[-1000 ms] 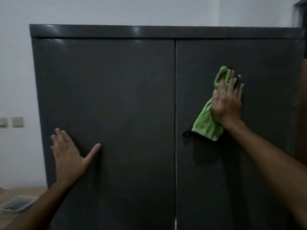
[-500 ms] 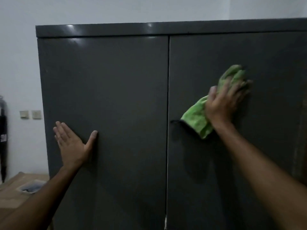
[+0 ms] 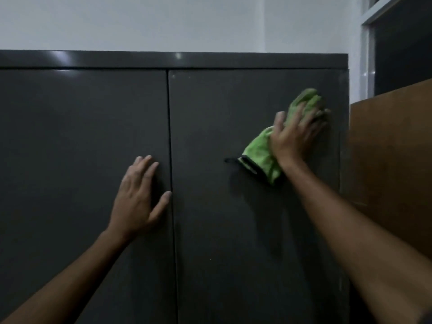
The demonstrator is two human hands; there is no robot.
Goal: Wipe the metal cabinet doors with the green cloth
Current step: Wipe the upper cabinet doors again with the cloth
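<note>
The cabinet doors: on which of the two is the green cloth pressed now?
The right door. The right hand presses the green cloth flat against it, while the left door has only the bare left hand on it.

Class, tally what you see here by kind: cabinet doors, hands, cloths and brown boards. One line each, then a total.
Cabinet doors: 2, left door, right door
Hands: 2, left hand, right hand
Green cloth: 1
Brown board: 1
Total: 6

The frame shows two cabinet doors, a left door point(image 3: 84, 160) and a right door point(image 3: 233, 230), one green cloth point(image 3: 261, 153) at the upper right, two hands, left point(image 3: 138, 197) and right point(image 3: 294, 136), and one brown board point(image 3: 392, 160) at the right edge
</note>
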